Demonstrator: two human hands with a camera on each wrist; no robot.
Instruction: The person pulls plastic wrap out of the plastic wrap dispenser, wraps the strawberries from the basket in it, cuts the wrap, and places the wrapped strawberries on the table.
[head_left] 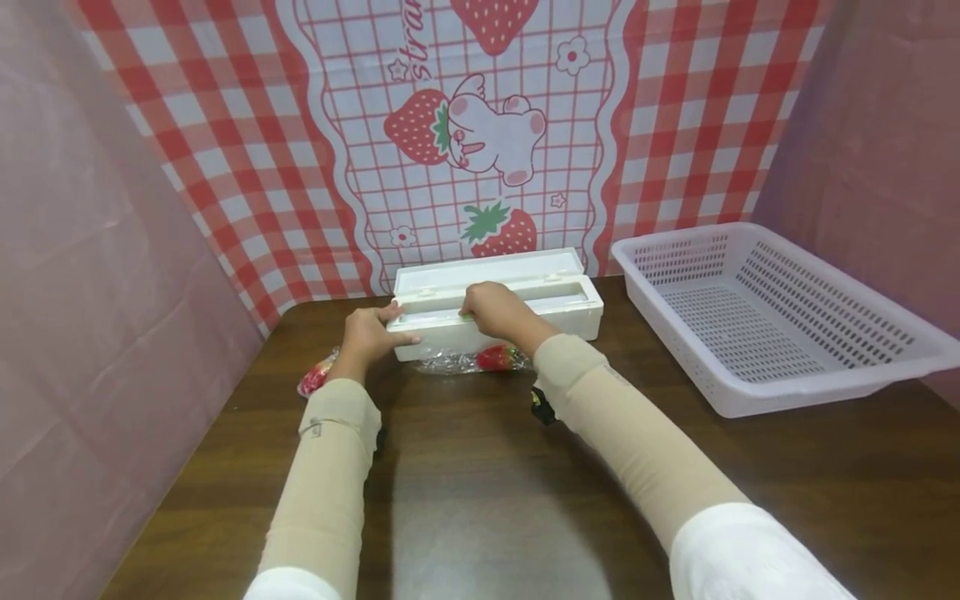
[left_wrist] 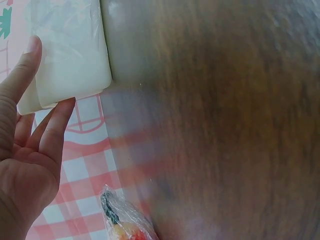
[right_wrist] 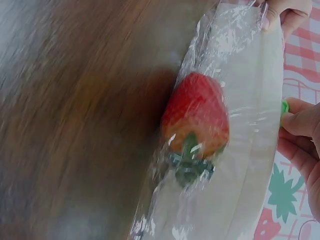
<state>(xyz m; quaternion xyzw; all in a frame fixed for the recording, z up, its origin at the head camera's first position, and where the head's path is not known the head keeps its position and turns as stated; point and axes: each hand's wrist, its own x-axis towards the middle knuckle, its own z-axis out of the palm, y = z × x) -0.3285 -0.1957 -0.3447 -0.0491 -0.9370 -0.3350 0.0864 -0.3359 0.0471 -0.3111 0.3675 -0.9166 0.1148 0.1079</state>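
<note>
A white cling film dispenser (head_left: 442, 342) lies lengthwise at the table's back edge, its lid (head_left: 487, 268) raised behind it. My left hand (head_left: 366, 337) grips its left end, thumb along the front. With my right hand (head_left: 497, 310) I pinch a small green slider (right_wrist: 285, 106) on the top edge of the dispenser, near the middle. Clear film (head_left: 446, 362) hangs down the front. Behind that film, against the dispenser's front, a red strawberry (right_wrist: 197, 107) shows, its leaves toward the right end. Another strawberry (head_left: 315, 379), wrapped in clear film, sits left of my left hand.
On the right stands a white perforated plastic basket (head_left: 795, 392), close to the dispenser. A red-checked cloth with strawberry prints (head_left: 255, 150) hangs behind the wooden table (head_left: 450, 450). Pink cloth (head_left: 105, 275) borders both sides.
</note>
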